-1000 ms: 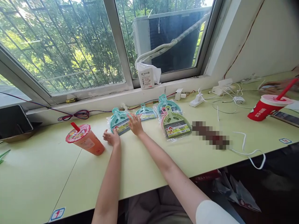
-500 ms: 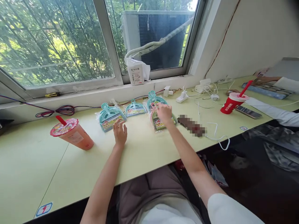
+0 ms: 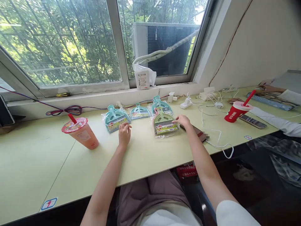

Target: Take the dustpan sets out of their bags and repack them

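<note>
My right hand (image 3: 183, 121) touches the right edge of a green toy dustpan-and-brush set (image 3: 165, 124) in clear wrap, fingertips stretched toward it. That set lies on top of a pile, with a bit of pink handle showing behind. To the left my left hand (image 3: 124, 135) rests on the table, fingers loosely bent and apart, holding nothing. Just beyond it lies a pile of blue dustpan-and-brush sets (image 3: 116, 118). Farther back are a smaller blue set (image 3: 139, 111) and another blue set (image 3: 162, 105), partly covered by the green one.
A pink drink cup (image 3: 83, 136) stands left on the table (image 3: 94, 175). Right of my right hand lie a phone (image 3: 198, 133) and a white cable (image 3: 227, 150). Farther right are a power strip (image 3: 185, 103), a red cup (image 3: 236, 112), another phone (image 3: 254, 121) and a co-worker's sleeve (image 3: 272, 119).
My right hand has moved right and down from the pile's handles to its right edge, uncovering the green set on top. My left hand stays almost in place. The view has tilted slightly.
</note>
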`<state>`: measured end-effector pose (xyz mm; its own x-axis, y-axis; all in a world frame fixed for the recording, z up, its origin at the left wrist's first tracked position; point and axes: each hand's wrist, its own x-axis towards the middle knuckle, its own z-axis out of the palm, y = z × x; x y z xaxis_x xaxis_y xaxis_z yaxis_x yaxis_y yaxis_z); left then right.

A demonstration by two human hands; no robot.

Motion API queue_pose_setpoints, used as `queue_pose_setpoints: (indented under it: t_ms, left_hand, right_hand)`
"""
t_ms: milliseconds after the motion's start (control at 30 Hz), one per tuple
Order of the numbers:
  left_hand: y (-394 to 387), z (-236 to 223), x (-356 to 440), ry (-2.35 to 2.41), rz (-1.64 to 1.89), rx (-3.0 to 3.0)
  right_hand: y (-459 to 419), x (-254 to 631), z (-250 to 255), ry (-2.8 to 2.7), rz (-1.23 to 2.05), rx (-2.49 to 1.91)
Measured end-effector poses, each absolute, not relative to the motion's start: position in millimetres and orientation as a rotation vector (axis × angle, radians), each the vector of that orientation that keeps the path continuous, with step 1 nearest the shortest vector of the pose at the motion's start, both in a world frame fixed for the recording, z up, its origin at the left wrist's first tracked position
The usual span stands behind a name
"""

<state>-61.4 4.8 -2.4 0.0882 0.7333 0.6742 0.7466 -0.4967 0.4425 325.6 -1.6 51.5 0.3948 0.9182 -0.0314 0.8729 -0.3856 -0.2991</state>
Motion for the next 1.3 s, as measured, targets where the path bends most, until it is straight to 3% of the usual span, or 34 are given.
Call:
queue_pose_setpoints:
  t_ms: [333, 500, 667, 900, 1033, 1300]
  left_hand:
    - [2, 4, -58, -1.723, -1.547, -2.448]
    - [4, 11, -53, -1.964, -2.217, -2.798]
    - [11, 15, -64, -2.386, -2.763, -2.238]
    - [24, 16, -81, -2.056, -3.224, -1.679]
    - [27, 14, -83, -1.925, -3.382, -1.448]
    - [24, 16, -88, -1.754, -3.56, -1.686]
  right_hand:
    - [-19, 270, 94, -1.41, 0.234, -1.949]
    - [-14, 202, 103, -1.355, 0.36, -1.619]
    - [5, 136, 74, -1.347, 0.544, -1.452]
    - [-20, 86, 29, -1.729, 0.107, -1.26]
    - [-19, 70, 11, -1.746, 0.388, -1.145]
    - [10, 75, -3, -0.91, 1.213, -0.88]
